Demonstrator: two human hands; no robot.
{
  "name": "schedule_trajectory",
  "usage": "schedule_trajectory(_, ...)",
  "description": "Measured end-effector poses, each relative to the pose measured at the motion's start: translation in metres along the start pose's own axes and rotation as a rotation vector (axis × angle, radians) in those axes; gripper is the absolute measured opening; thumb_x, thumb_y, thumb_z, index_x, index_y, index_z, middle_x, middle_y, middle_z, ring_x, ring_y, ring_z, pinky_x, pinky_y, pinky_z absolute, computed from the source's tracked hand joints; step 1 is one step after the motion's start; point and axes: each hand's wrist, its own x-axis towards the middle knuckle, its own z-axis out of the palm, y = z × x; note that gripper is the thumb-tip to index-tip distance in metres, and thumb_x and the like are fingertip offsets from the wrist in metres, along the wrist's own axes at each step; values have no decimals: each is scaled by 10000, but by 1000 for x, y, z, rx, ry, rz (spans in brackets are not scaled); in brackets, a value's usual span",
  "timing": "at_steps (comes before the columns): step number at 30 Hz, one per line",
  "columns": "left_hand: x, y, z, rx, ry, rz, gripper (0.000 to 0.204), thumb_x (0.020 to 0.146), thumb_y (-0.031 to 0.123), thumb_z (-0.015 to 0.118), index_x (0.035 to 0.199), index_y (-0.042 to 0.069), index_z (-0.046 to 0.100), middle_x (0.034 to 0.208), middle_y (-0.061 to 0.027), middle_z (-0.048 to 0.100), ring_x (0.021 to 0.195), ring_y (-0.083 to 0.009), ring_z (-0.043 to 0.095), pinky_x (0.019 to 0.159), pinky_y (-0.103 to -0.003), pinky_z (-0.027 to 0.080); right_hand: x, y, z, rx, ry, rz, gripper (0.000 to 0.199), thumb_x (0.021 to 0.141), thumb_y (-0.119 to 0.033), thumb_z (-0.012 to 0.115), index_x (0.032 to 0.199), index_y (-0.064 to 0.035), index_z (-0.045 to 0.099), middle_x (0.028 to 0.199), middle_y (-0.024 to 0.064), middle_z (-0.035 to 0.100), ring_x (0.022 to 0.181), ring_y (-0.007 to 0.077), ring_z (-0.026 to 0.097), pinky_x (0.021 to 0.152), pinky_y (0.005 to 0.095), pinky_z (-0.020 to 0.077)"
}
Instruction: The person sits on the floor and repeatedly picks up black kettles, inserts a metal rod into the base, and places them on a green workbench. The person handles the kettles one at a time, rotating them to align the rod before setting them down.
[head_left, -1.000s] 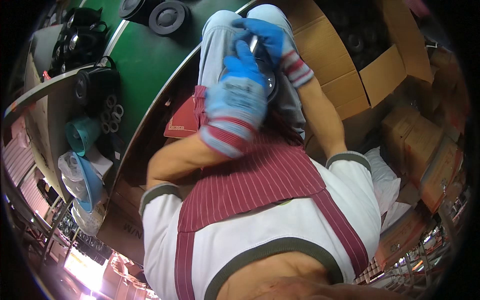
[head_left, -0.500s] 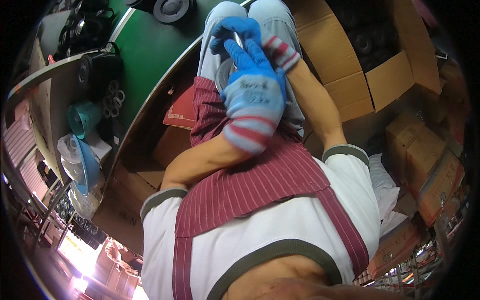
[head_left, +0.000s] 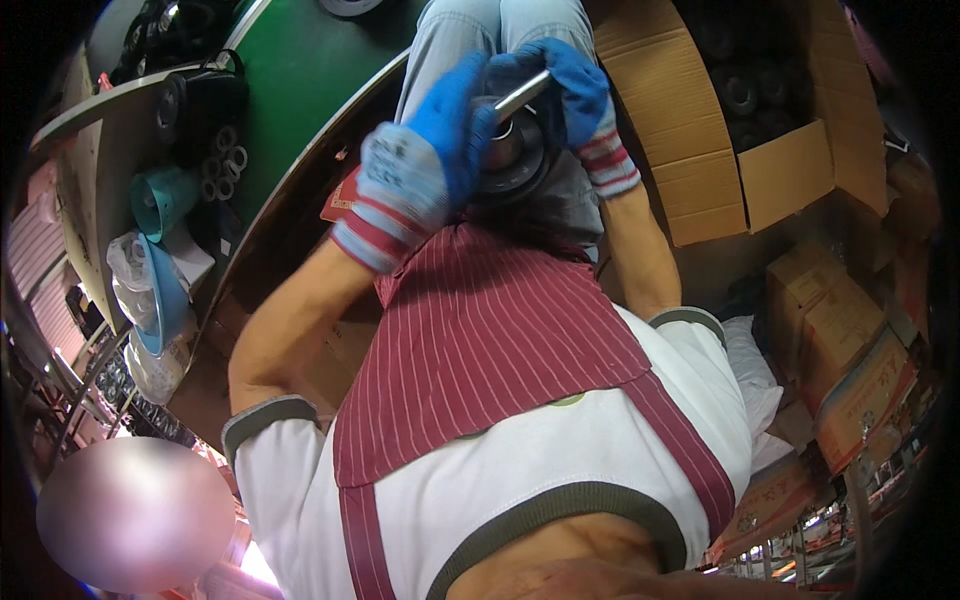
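A black round part like a wheel or speaker (head_left: pixel 518 178) rests on my lap, with a shiny metal ring (head_left: pixel 505 148) standing at its centre. My left hand (head_left: pixel 425 150), in a blue-coated knit glove, is closed on the left side of this round part, its fingers by the ring. Above the part, my right hand (head_left: pixel 578 95), gloved the same way, is closed at the upper end of a short silver metal rod (head_left: pixel 524 95). The rod slants down toward the ring and the left fingertips; whether it touches them I cannot tell.
To the left is a green tabletop (head_left: pixel 300 70) with white rings (head_left: pixel 222 170), a black round-faced unit (head_left: pixel 195 112) and a teal cup (head_left: pixel 163 203). An open carton (head_left: pixel 675 140) holding black round parts stands at the right. Further cartons (head_left: pixel 840 320) lie beyond.
My hands, earlier crossed close together, have drawn apart. The left moved left and the right moved down and right. The round part and silver rod now show more plainly between them.
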Motion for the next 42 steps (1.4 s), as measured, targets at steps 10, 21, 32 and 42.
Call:
schedule_trajectory(10,97,-88,2,-361,-126,385,224,1020,211,539,1081,66,699,783,-145,647,614,-314,614,632,-412,523,-81,-54,70,83,156,-207,278,1051,-201,468,1017,-6,662,1362,336,593,1325,434,558,1193,562,332)
schedule_trajectory(21,90,-112,-10,-353,-8,391,231,995,226,616,1096,35,698,1016,-141,713,676,-227,689,605,-336,531,-69,-58,62,-408,211,-80,718,956,-395,676,1503,-18,402,1547,251,437,1432,388,442,1191,496,357)
schedule_trajectory(32,-2,-336,9,-64,857,-836,494,930,527,662,1156,92,725,857,-127,750,687,-278,693,652,-414,536,-31,-61,46,-1309,-244,-490,737,762,-586,828,1331,-140,681,1334,191,656,1251,437,614,1022,531,535)
schedule_trajectory(42,-12,-239,-48,-173,706,14,713,764,358,893,1299,0,588,1311,-259,619,1201,-428,617,1013,-520,498,81,-98,26,-293,81,-366,444,959,-214,724,1353,-24,647,1247,145,718,1103,255,720,952,356,594)
